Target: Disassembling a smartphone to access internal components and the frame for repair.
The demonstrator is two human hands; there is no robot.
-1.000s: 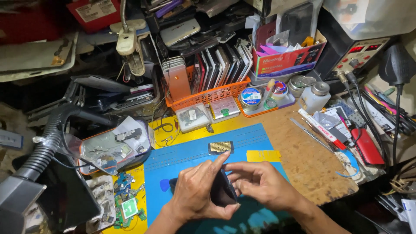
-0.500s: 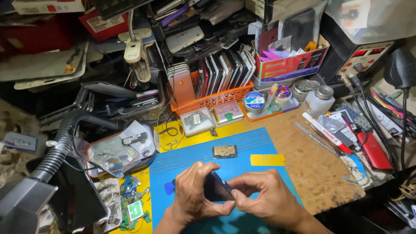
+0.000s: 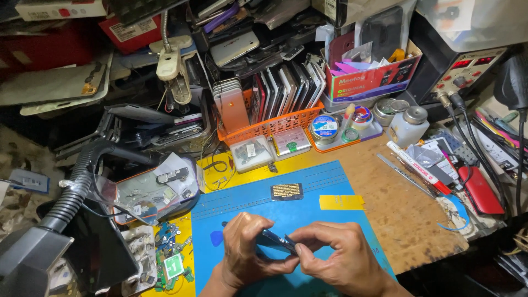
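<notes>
Though fingers hide most of it, both hands, left hand [image 3: 247, 250] and right hand [image 3: 335, 256], grip a dark phone [image 3: 275, 241].

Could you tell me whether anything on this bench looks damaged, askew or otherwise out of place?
Nothing looks spilled or broken. Loose green circuit boards lie scattered off the blue mat, and a yellow strip sits slightly askew on it. Both hands, left hand and right hand, hold a dark phone.

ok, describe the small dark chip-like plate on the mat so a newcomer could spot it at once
Start at the blue work mat in the middle of the bench. Above both hands, left of the yellow tape strip, lies a small dark rectangular plate. Its face of gold dot rows sets it apart from the plain yellow strip.
</notes>
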